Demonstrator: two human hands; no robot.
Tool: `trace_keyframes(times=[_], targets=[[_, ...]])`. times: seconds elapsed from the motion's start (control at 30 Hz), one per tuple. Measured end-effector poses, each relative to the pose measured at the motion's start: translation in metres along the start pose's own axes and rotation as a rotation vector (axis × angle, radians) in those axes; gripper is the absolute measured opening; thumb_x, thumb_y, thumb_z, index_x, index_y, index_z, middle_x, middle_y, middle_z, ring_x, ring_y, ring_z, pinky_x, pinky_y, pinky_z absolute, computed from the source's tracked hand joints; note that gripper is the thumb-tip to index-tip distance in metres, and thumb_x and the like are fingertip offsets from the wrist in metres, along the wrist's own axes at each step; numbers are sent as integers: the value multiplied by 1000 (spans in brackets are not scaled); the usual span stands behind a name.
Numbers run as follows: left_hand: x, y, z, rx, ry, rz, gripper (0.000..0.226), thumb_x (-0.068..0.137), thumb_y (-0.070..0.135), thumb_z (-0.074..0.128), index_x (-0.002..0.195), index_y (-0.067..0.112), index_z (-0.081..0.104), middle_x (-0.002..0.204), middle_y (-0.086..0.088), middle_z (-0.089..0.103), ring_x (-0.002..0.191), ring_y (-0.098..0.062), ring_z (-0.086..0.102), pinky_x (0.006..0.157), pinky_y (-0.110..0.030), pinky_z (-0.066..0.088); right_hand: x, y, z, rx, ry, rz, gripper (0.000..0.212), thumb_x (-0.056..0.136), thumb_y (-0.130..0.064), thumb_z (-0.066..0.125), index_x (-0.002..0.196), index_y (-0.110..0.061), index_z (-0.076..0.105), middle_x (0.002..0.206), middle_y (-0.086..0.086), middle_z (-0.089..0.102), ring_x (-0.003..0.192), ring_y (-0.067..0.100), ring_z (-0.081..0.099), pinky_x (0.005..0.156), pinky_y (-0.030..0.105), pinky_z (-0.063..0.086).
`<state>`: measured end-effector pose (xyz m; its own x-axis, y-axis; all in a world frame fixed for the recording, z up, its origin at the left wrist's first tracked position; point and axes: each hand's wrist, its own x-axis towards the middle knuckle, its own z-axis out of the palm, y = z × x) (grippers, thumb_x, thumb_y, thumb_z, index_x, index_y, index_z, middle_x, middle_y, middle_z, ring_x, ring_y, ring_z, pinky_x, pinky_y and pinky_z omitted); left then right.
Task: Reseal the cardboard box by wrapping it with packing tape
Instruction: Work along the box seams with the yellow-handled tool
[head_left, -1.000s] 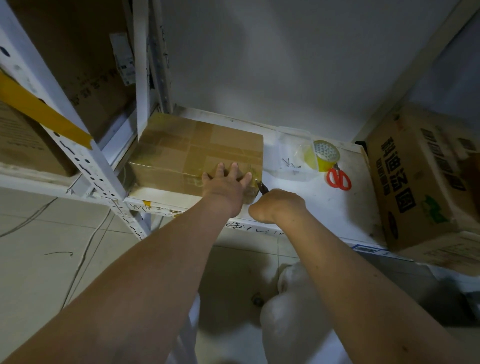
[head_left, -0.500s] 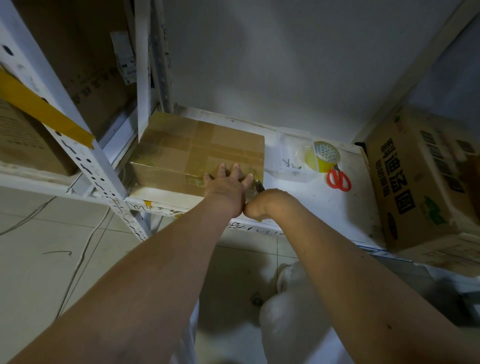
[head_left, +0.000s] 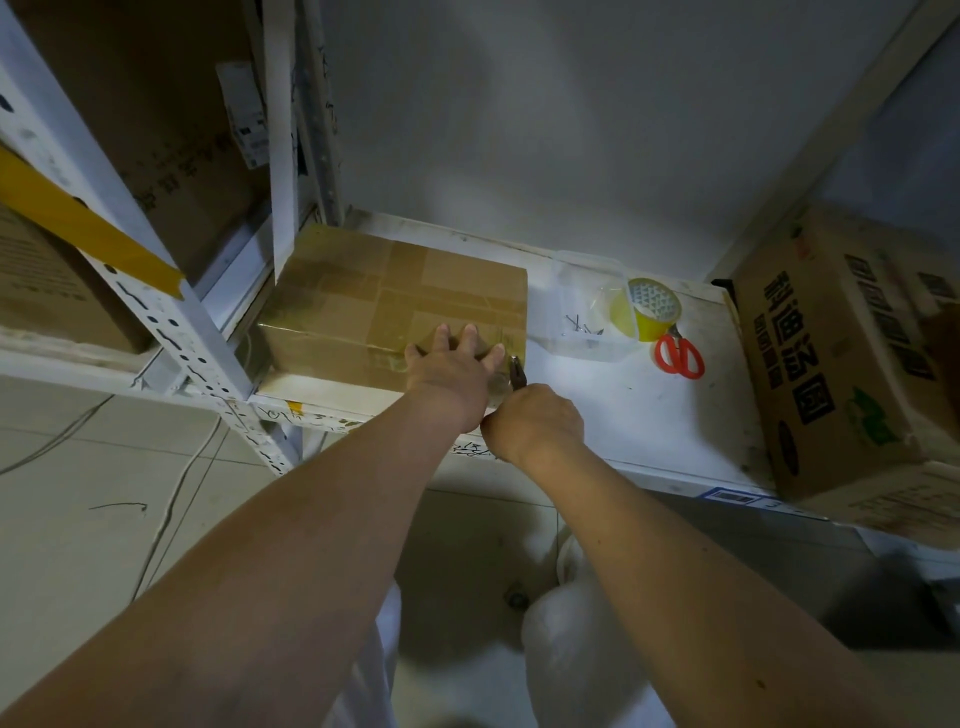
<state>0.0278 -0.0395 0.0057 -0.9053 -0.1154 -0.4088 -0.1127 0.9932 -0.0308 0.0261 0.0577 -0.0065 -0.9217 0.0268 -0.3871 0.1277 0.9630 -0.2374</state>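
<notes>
From the head view, the cardboard box sits on a white shelf, pushed into the corner against the metal upright. The left hand lies flat on the box's near right edge, fingers spread and curling onto the top, pressing down on glossy tape that already crosses the lid in several bands. Just right of it, touching at the wrist, the right hand is closed in a fist around a small dark tool, whose tip pokes out at the box's near right corner.

The step in hand looks like cutting or trimming the tape end at that corner while the left hand keeps the strip taut. The next move probably calls for a clean cut close to the cardboard, then smoothing the loose end down along the side.

Beyond the right hand, farther along the shelf, stand a clear plastic tub, a yellow tape roll and red-handled scissors, well apart from both hands.

Much is hard to tell: the tool's body is buried in the fist, so whether it is a knife or pliers is unclear. The tape strip under the left palm is hidden, and the box's front face sits in shadow.
</notes>
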Motion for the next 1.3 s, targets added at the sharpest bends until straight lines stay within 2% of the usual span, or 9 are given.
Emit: trace_keyframes(times=[0.17, 0.33, 0.6, 0.7, 0.77, 0.87, 1.0, 1.17, 1.3], targets=[[-1, -1, -1, -6, -4, 7, 91, 88, 9, 54, 150, 39, -5, 160, 1, -16, 147, -36, -10, 116, -59, 13, -3, 6, 7, 123, 57, -22, 41, 83, -29, 57, 117, -7, 51, 113, 11, 63, 108, 31, 58, 74, 30, 37], [-4, -1, -4, 4, -34, 6, 92, 88, 5, 52, 150, 38, -6, 160, 3, -19, 147, -33, -12, 117, -58, 11, 18, -13, -20, 190, 180, -49, 47, 87, -48, 48, 110, -8, 55, 103, 9, 67, 99, 31, 62, 75, 32, 42], [-2, -1, -4, 6, -27, 5, 96, 85, 5, 54, 150, 40, -7, 160, 1, -16, 147, -36, -9, 115, -60, 14, 38, 5, -27, 130, 107, -88, 38, 80, -37, 56, 104, -8, 57, 90, 5, 60, 92, 30, 60, 72, 31, 43], [0, -2, -5, 34, 33, 21, 86, 86, 10, 54, 150, 39, 5, 160, -1, -4, 146, -37, 3, 111, -60, 22, 50, 15, -31, 166, 108, -85, 35, 81, -33, 56, 105, -7, 55, 88, 6, 55, 86, 29, 56, 71, 29, 41], [2, -3, -3, 62, 116, 34, 75, 86, 16, 54, 147, 39, 17, 156, -4, 13, 140, -36, 18, 107, -58, 29, 63, 21, -38, 177, 130, -89, 37, 82, -31, 54, 110, -5, 55, 92, 7, 56, 94, 32, 59, 73, 28, 40], [4, -5, 3, 64, 268, 73, 59, 89, 36, 57, 140, 36, 29, 143, -2, 31, 128, -33, 32, 103, -56, 34, 86, 31, -52, 182, 168, -40, 42, 84, -29, 54, 117, -3, 55, 101, 11, 59, 95, 31, 58, 76, 28, 40], [8, -8, 11, 66, 351, 90, 67, 85, 57, 55, 142, 35, 26, 140, -1, 33, 126, -32, 33, 104, -57, 34, 114, 42, -64, 103, 153, 13, 39, 82, -27, 51, 113, -4, 57, 98, 10, 58, 93, 30, 57, 74, 28, 40], [11, -6, 14, 27, 378, 86, 64, 84, 53, 59, 137, 36, 28, 138, 0, 34, 126, -31, 32, 105, -59, 31, 129, 48, -64, 27, 99, 36, 40, 77, -27, 52, 110, -6, 55, 92, 8, 58, 84, 28, 53, 71, 28, 41], [11, -5, 14, 9, 394, 87, 61, 84, 49, 60, 135, 36, 30, 136, 0, 35, 126, -30, 32, 106, -59, 30, 130, 53, -59, 29, 85, 61, 46, 79, -30, 55, 115, -5, 43, 97, 8, 55, 98, 31, 59, 76, 30, 43]])
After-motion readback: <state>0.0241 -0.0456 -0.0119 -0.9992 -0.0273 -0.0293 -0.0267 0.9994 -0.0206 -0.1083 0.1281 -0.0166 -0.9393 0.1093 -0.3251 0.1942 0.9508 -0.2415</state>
